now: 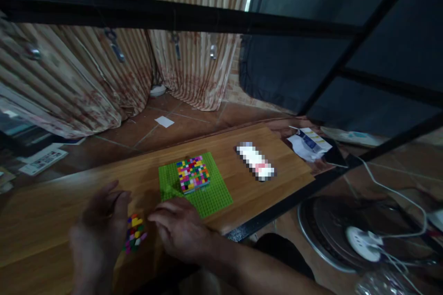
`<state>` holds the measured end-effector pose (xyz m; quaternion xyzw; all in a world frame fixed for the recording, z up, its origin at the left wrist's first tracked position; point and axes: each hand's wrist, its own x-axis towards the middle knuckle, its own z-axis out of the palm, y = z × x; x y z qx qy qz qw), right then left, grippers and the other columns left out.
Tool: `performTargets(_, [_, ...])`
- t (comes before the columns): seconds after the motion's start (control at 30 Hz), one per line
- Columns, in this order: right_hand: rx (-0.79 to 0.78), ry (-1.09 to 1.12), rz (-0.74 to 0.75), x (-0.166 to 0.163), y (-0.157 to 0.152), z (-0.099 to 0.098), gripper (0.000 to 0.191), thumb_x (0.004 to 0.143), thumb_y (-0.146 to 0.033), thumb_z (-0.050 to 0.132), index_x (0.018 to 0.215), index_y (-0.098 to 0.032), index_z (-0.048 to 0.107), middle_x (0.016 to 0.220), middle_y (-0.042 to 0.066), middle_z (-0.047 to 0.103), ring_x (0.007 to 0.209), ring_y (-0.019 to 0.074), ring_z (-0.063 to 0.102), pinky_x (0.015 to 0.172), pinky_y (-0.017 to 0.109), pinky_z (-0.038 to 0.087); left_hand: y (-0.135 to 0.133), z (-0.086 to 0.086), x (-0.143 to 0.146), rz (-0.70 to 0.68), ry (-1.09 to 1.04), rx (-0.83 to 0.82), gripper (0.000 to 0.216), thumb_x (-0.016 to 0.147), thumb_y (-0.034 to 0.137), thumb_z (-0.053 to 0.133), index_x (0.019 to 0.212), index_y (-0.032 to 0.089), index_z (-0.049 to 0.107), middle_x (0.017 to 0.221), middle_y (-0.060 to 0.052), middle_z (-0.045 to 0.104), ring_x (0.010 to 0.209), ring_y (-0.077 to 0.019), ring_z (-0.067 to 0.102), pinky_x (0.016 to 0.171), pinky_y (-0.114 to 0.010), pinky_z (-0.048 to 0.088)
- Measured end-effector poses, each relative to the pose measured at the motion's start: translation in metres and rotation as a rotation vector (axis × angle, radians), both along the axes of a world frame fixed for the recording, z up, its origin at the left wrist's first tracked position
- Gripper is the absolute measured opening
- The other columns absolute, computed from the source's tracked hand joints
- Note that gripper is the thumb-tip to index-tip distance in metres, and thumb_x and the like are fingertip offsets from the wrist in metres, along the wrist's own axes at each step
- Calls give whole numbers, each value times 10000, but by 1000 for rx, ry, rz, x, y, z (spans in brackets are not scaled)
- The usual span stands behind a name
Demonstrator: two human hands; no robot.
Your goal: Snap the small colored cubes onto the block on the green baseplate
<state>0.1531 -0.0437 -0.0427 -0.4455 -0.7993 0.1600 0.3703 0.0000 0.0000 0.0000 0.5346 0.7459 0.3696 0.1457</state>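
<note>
A small heap of colourful toy bricks [136,234] lies on the wooden table between my two hands. Left of the heap, my left hand [100,226] hovers with bent fingers, smeared by motion; whether it holds anything does not show. My right hand [180,227] is on the heap's other side, fingers curled together and thumb close to them; anything in its fingertips is too small to make out. Beyond my right hand lies a green studded baseplate [218,196]. A many-coloured block built of toy bricks [193,173] stands on it, near its far left part.
On the table [128,166], a pixelated phone-like object [256,161] lies right of the baseplate. Papers [309,144] lie past the right end. A dark bar [138,11] crosses above, with small hanging metal pieces. A power strip [363,242] with white cables sits lower right.
</note>
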Motion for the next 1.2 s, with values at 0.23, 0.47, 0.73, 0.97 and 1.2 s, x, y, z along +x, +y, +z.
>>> performTargets(0.23, [-43,-40,-11,-10,-2,-11,172,925,-209,529,1007,-209,680,913,33,710,878,176,623,853,318,477,-5,0,-16,74,-314,165,375,772,332,703,1133,232,683,842,5,733,802,-183,707,718,-292,564])
performTargets(0.47, [-50,-37,-8,-10,-5,-14,176,941,-226,527,955,-213,702,835,28,696,816,179,617,800,317,472,-8,1,-26,54,-360,315,284,772,312,656,999,152,718,621,24,607,559,-105,567,533,-215,463])
performTargets(0.73, [-86,27,-70,0,-4,-8,206,946,-237,515,913,-219,718,847,42,704,830,190,637,796,325,489,-9,-2,-35,31,-450,396,240,799,290,607,935,112,694,521,74,426,457,-50,379,434,-176,287])
performTargets(0.97, [-128,-16,-8,-3,-7,-13,176,934,-206,541,949,-212,716,877,54,694,857,204,632,801,336,491,-10,-2,-37,13,-550,451,179,792,256,630,901,128,692,515,72,453,449,-50,381,429,-181,281])
performTargets(1.2, [-51,-101,80,-19,-5,-24,138,907,-206,600,952,-222,730,934,63,693,911,225,609,845,372,465,-11,-2,-39,13,-505,413,200,800,276,635,926,132,693,539,58,517,477,-65,443,471,-186,353])
